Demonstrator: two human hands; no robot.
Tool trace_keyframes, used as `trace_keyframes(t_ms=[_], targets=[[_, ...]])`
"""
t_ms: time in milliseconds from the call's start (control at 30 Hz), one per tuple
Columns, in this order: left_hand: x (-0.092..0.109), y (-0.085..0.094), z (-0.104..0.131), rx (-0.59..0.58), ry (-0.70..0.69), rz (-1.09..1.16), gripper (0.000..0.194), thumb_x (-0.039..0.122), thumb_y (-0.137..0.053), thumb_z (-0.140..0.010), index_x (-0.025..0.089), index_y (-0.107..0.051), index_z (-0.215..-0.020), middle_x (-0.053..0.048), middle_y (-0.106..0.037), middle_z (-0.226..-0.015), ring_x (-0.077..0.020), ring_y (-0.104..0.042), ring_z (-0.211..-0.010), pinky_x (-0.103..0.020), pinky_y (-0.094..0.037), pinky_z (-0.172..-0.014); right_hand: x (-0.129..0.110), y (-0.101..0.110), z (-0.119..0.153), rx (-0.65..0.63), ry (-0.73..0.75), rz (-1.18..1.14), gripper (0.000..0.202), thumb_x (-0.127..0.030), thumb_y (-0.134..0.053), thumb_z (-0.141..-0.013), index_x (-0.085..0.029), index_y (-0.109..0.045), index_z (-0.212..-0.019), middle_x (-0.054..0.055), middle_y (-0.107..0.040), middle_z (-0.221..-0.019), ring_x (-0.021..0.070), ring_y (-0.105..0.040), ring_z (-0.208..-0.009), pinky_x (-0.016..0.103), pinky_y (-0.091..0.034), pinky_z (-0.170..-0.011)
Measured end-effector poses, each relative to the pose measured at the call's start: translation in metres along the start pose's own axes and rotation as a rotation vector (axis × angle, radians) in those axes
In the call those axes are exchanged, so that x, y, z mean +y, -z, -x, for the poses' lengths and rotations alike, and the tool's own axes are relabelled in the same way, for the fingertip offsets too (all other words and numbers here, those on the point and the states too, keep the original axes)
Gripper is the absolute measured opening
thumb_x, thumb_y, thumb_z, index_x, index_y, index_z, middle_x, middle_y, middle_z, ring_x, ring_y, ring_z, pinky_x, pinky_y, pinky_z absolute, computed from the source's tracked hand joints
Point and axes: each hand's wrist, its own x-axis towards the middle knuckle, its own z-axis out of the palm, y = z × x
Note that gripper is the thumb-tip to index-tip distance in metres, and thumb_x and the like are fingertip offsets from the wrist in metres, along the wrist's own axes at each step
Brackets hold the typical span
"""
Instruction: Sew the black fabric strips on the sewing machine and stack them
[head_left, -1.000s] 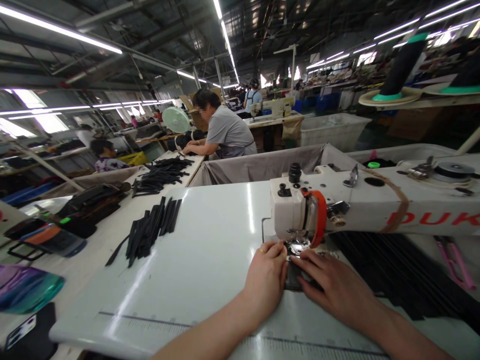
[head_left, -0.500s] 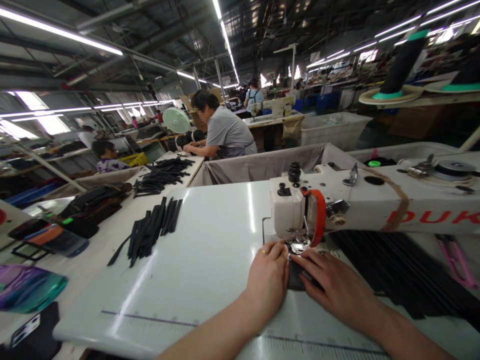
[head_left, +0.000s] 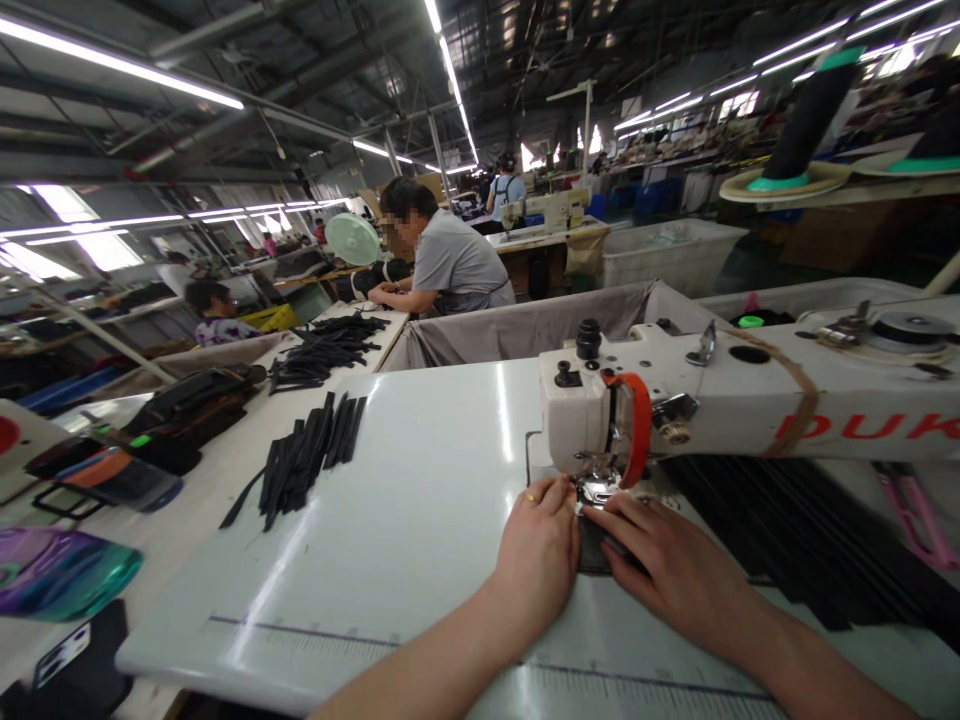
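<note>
Dark piece lies between the hands, at the presser foot. Left to right: black strips on the bench; left hand, fingers together, clamping not determinable; right hand, grip apart; sewing machine above long black strips.
</note>
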Motion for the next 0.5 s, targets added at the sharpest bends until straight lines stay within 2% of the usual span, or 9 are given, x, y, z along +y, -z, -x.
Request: trace_keyframes(t_ms=[233, 500], targets=[[-0.0047, -0.0026, 0.0020, 0.010, -0.005, -0.033, 0.027, 0.013, -0.043, -0.095, 0.011, -0.062, -0.115, -0.014, -0.061, -0.131, -0.0266, -0.053, -0.121, -0.044, -0.046, -0.108, 0.0016, -0.0036, 0.0026, -0.008, -0.014, -0.006, 0.030, -0.021, -0.049, -0.094, -0.016, -0.061, -0.120, 0.011, -0.068, -0.105, 0.0251, -0.065, -0.091, 0.040, -0.055, -0.075], [-0.0037, -0.0023, 0.0026, 0.020, -0.035, -0.084, 0.029, 0.012, -0.043, -0.095, 0.007, -0.061, -0.118, -0.018, -0.061, -0.130, -0.0271, -0.054, -0.121, -0.043, -0.046, -0.108, 0.0035, -0.0054, 0.0039, -0.019, -0.032, -0.029, 0.030, -0.024, -0.048, -0.095, -0.018, -0.062, -0.121, 0.011, -0.067, -0.108, 0.0252, -0.065, -0.096, 0.041, -0.055, -0.081]])
